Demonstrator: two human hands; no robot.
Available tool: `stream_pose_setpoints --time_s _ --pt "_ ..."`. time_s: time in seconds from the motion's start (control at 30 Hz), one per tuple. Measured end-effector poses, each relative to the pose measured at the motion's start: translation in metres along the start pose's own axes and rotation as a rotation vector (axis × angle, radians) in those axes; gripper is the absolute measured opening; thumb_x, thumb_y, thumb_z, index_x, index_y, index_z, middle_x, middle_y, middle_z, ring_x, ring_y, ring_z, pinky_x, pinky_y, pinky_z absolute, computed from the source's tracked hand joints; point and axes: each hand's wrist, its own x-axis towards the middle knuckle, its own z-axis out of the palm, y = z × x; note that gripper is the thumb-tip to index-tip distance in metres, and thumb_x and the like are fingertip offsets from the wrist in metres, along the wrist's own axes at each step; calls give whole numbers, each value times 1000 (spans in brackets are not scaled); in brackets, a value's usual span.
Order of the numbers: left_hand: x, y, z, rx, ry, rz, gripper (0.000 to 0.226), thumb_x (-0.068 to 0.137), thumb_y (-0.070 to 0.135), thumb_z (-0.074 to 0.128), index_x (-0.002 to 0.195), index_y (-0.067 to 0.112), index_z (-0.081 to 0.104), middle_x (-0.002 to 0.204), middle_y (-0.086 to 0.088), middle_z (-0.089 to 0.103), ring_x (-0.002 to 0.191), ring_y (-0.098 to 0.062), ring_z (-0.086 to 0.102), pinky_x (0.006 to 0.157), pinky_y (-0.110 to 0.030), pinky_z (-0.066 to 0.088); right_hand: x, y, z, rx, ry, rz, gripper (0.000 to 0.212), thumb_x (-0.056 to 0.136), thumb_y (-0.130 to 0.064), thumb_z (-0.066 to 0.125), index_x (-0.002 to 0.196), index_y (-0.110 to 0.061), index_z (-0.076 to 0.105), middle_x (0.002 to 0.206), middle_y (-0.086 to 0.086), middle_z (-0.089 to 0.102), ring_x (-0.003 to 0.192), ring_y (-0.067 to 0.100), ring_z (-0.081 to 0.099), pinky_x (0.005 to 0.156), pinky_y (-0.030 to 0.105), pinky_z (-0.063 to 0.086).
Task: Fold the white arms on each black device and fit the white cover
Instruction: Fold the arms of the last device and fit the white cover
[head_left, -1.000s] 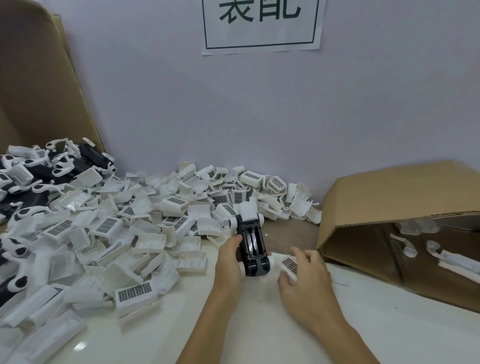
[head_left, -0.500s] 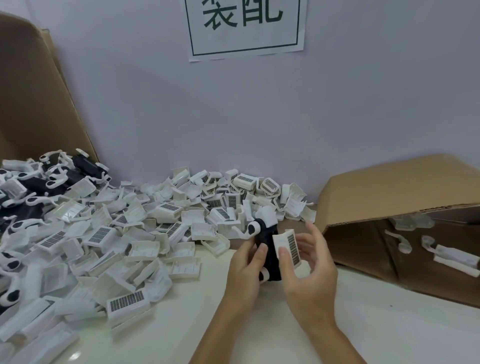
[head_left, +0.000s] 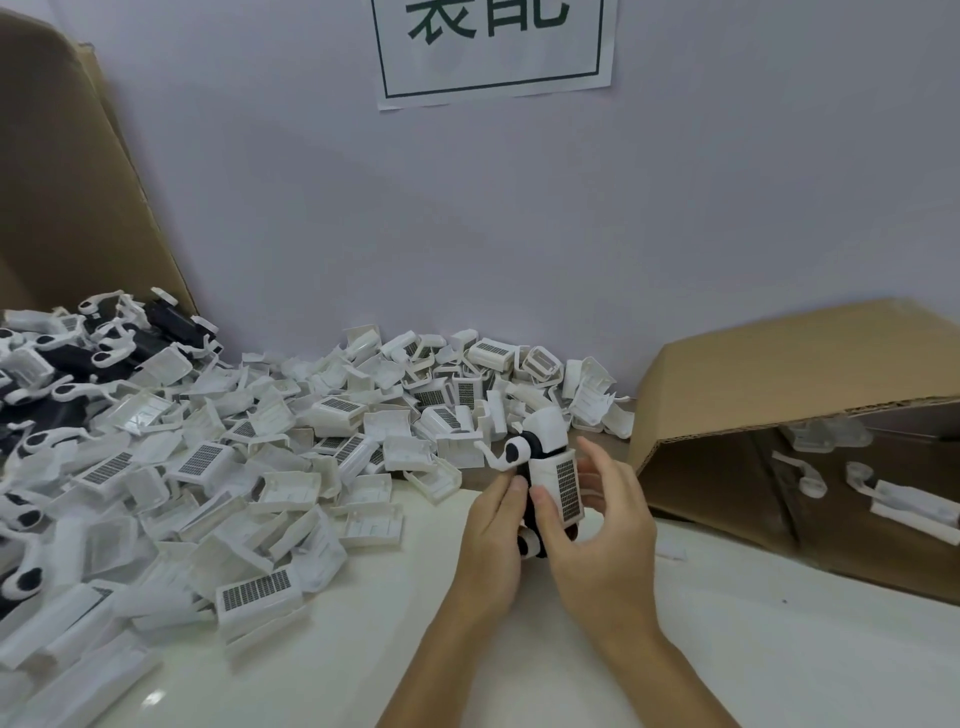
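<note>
Head view. A second ago: black device (head_left: 531, 483) lying open-side up near the middle of the counter (head_left: 727, 649), steadied by the left hand (head_left: 493, 540), with a white cover (head_left: 563, 486) pinched low in the right hand (head_left: 602, 540). Half a second ago: cover brought up against the device's side. Now laid along the device body, barcode label facing the camera, right thumb pressing its lower end, other right fingers (head_left: 605, 467) spread apart behind it. Left fingers closed around the device's left side, thumb on its edge. Probably the fitting step itself, cover seated or nearly so; no telling whether fully clicked home.

Device held just above the counter, between both hands, near the front edge of the heap of loose covers (head_left: 249, 467). Long axis running roughly upright, leaning slightly away toward the wall, one rounded white-and-black end up and another down by the left palm. One white arm (head_left: 493, 451) sticking out to the left near the top, apparently not folded flat.

Cardboard box (head_left: 779, 395) lying open at the counter's right side, some white parts inside.
</note>
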Motion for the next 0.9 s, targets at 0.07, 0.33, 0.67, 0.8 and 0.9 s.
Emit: stream_pose_setpoints --time_s 0.07,0.33,0.67,0.8,0.9 --pt "-1 0 -1 -28 -9 -26 56 108 14 36 84 42 77 87 19 75 83 2 71 67 -13 53 -1 -1 0 -29 -14 -18 50 84 -22 76 130 -16 57 107 -8 56 103 0 56 82 4 42" --pt "1 -1 -2 -26 -7 -43 43 108 13 36 96 27 74 93 5 77 89 -7 72 70 -17 55 -3 -5 -1 -71 17 -68 45 83 -23 75 124 -6 65 102 -2 54 92 0 58 79 3 43" --pt "0 0 0 -94 -16 -48 41 100 37 38 98 26 78 99 -9 76 94 -21 73 75 -27 57 -5 -11 3 -79 1 -75 48 96 -33 65 134 -5 60 112 1 55 101 -1 51 88 1 38" --pt "0 6 -3 -45 -16 -34 52 97 49 39 117 12 70 109 -13 75 104 -25 71 81 -27 57 -5 -8 3 -161 -100 -188 45 97 -18 54 140 -6 54 115 -4 49 99 1 48 86 6 40" --pt "1 8 -3 33 -5 -13 36 91 46 55 114 22 68 104 -1 76 98 -14 72 78 -21 55 -6 -7 3 -117 -176 -179 46 97 -19 52 143 -10 52 117 -8 49 101 4 54 83 13 47"
